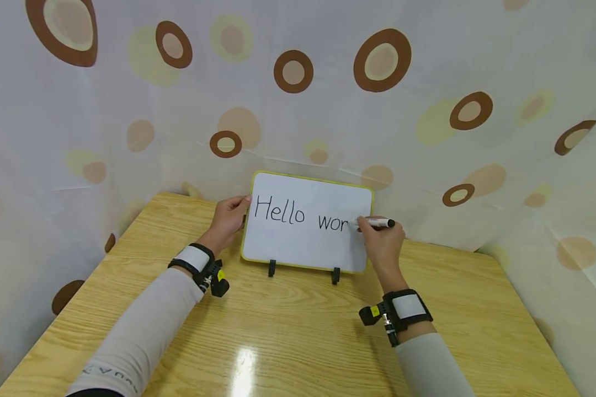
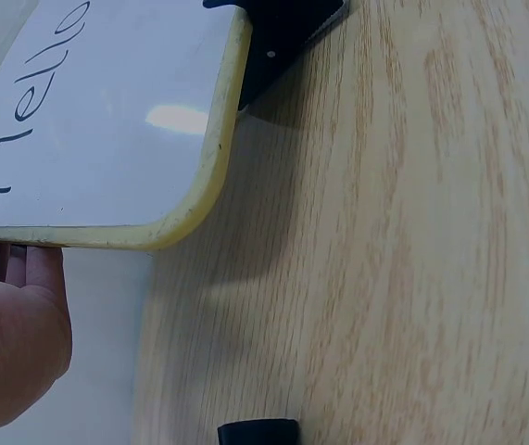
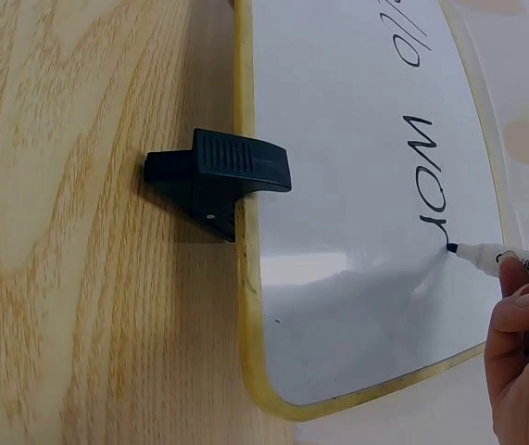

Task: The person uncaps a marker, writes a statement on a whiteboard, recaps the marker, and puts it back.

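A whiteboard [image 1: 303, 248] with a yellow frame leans back on two black stand clips, with "Hello wor" written on it in black. My left hand [image 1: 230, 219] grips its left edge, thumb at the front; in the left wrist view the fingers [image 2: 46, 269] go behind the frame. My right hand [image 1: 384, 242] pinches a white marker [image 1: 377, 222] with a black end. In the right wrist view the black tip of the marker [image 3: 523, 264] is right at the end of the "r".
The black clips [image 1: 272, 268] hold the board's lower edge on the wooden table [image 1: 278, 331]. Behind stands a pale curtain [image 1: 328, 110] with brown and yellow circles. Each wrist wears a strapped camera [image 1: 220, 284], and pale sleeves cover both forearms.
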`<state>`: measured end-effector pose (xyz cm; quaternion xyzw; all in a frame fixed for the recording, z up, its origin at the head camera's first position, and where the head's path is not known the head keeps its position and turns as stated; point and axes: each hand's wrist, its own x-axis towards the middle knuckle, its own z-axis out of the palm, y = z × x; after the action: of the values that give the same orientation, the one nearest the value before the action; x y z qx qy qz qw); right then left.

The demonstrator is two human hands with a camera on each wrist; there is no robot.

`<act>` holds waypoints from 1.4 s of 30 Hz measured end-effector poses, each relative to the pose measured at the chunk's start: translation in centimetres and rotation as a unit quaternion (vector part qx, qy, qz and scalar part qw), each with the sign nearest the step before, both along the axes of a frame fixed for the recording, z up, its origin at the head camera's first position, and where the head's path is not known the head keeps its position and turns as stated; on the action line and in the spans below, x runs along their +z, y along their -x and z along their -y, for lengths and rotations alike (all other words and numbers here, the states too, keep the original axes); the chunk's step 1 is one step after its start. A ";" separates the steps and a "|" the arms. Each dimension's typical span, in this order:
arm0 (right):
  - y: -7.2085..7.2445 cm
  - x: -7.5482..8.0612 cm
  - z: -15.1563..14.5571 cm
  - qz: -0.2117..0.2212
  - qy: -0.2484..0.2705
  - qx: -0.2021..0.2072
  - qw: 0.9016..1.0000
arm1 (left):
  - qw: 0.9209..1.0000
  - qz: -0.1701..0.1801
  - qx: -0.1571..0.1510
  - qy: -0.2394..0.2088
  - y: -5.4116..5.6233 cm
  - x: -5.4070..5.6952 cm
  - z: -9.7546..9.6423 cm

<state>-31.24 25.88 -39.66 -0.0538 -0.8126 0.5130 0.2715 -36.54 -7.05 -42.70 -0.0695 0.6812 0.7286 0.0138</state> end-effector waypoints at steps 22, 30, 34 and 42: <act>-0.2 0.9 -0.1 -0.018 0.002 0.008 1.000 | 1.000 -0.019 0.005 -0.001 -0.4 0.0 0.5; -0.2 1.0 -0.3 -0.008 -0.002 0.011 1.000 | 1.000 -0.015 0.012 0.004 -0.4 0.1 0.6; -0.2 1.0 -0.3 -0.003 0.000 0.011 1.000 | 1.000 -0.014 0.013 0.007 -0.4 0.0 0.7; 0.0 0.8 -0.3 -0.004 0.001 0.012 1.000 | 1.000 -0.018 0.013 0.005 -0.3 -0.1 0.7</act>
<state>-31.21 26.13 -38.88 -0.0422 -0.8115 0.5173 0.2686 -36.20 -7.77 -42.80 -0.0657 0.6841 0.7263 -0.0083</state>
